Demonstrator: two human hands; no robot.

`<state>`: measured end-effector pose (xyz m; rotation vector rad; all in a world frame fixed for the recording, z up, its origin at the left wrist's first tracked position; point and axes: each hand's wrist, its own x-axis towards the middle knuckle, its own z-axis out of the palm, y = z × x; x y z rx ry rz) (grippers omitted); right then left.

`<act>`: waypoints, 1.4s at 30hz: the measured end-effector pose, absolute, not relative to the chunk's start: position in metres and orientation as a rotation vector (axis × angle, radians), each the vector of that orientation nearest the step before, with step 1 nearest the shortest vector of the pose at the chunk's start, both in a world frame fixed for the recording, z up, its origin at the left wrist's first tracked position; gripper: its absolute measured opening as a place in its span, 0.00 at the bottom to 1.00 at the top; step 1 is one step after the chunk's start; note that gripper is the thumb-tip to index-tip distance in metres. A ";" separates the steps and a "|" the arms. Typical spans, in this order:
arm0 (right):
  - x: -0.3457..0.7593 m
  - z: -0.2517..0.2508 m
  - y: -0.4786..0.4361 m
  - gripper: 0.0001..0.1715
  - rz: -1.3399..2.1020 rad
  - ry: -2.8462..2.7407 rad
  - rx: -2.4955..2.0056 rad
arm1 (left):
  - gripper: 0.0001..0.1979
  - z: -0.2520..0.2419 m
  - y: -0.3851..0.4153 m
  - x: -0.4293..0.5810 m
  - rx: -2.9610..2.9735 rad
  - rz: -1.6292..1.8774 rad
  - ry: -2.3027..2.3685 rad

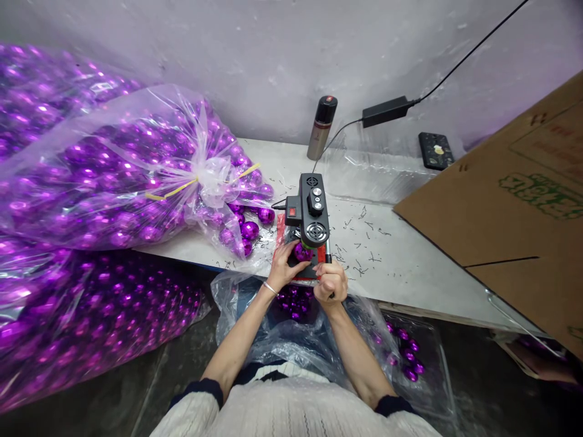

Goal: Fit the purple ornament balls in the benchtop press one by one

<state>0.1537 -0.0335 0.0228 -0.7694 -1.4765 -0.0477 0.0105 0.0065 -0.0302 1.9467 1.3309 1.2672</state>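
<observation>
We are looking down at a pale table [387, 267], where our left hand [284, 267] is pinching a shiny purple ball [301, 252] between thumb and fingers, beneath the near end of a small black machine [314, 209]. Our right hand [331, 283] is curling in a fist around the machine's handle [328, 257], just beside the ball on its right. The machine is hiding the ball's far side, our left fingers are covering part of its edge, and we cannot tell exactly where ball and machine are meeting. Our right fist is concealing most of the handle. A big clear bag [122, 164] of purple balls is running off the left edge, and a cardboard box [510, 194] is running off the right. The ball is looking round, so we cannot tell which way it is pointing; the machine's long axis is stretching from us toward the wall [237, 67]
</observation>
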 end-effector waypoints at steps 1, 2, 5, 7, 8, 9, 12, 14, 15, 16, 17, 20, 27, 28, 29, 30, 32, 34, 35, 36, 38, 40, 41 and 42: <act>0.153 0.023 -0.033 0.18 -0.045 -1.473 -0.764 | 0.31 -0.031 0.007 0.010 1.945 1.265 1.334; 0.153 0.023 -0.033 0.18 -0.047 -1.466 -0.761 | 0.31 -0.031 0.007 0.010 1.943 1.259 1.341; 0.152 0.023 -0.033 0.18 -0.057 -1.450 -0.768 | 0.32 -0.032 0.007 0.010 1.932 1.235 1.367; 0.152 0.023 -0.033 0.19 -0.057 -1.449 -0.772 | 0.32 -0.033 0.007 0.010 1.928 1.236 1.365; 0.151 0.023 -0.033 0.19 -0.056 -1.451 -0.773 | 0.32 -0.033 0.007 0.010 1.927 1.239 1.360; 0.151 0.023 -0.033 0.18 -0.055 -1.452 -0.771 | 0.32 -0.032 0.007 0.010 1.928 1.242 1.354; 0.151 0.024 -0.032 0.18 -0.059 -1.451 -0.759 | 0.31 -0.031 0.007 0.009 1.935 1.245 1.340; 0.151 0.024 -0.032 0.17 -0.062 -1.456 -0.749 | 0.31 -0.030 0.007 0.009 1.942 1.245 1.333; 0.150 0.025 -0.031 0.17 -0.064 -1.458 -0.743 | 0.31 -0.030 0.007 0.009 1.945 1.242 1.332; 0.150 0.025 -0.031 0.17 -0.066 -1.458 -0.736 | 0.31 -0.030 0.007 0.009 1.947 1.238 1.335; 0.150 0.026 -0.031 0.17 -0.067 -1.458 -0.731 | 0.31 -0.030 0.007 0.009 1.946 1.234 1.342; 0.150 0.027 -0.031 0.17 -0.066 -1.457 -0.725 | 0.31 -0.030 0.007 0.009 1.936 1.229 1.359; 0.152 0.022 -0.032 0.17 -0.045 -1.463 -0.740 | 0.31 -0.032 0.008 0.009 1.937 1.237 1.351; 0.152 0.021 -0.032 0.17 -0.044 -1.466 -0.745 | 0.31 -0.032 0.008 0.009 1.943 1.245 1.343; 0.152 0.020 -0.032 0.17 -0.042 -1.471 -0.748 | 0.31 -0.032 0.008 0.009 1.948 1.253 1.333; 0.153 0.020 -0.032 0.17 -0.042 -1.473 -0.751 | 0.31 -0.032 0.007 0.009 1.952 1.259 1.324; 0.153 0.019 -0.031 0.17 -0.042 -1.472 -0.748 | 0.32 -0.032 0.007 0.009 1.954 1.256 1.320; 0.153 0.018 -0.031 0.16 -0.044 -1.471 -0.742 | 0.32 -0.032 0.007 0.009 1.952 1.243 1.334; 0.153 0.018 -0.031 0.16 -0.047 -1.472 -0.742 | 0.32 -0.032 0.007 0.009 1.951 1.242 1.338; 0.153 0.018 -0.031 0.17 -0.053 -1.474 -0.745 | 0.32 -0.032 0.008 0.009 1.950 1.244 1.338; 0.154 0.018 -0.031 0.17 -0.068 -1.483 -0.759 | 0.32 -0.032 0.008 0.009 1.947 1.250 1.332; 0.154 0.019 -0.030 0.18 -0.080 -1.495 -0.771 | 0.31 -0.032 0.009 0.009 1.943 1.244 1.329; 0.154 0.019 -0.030 0.18 -0.082 -1.500 -0.770 | 0.31 -0.032 0.009 0.009 1.939 1.239 1.329; 0.154 0.020 -0.029 0.18 -0.081 -1.503 -0.764 | 0.31 -0.031 0.009 0.009 1.935 1.235 1.328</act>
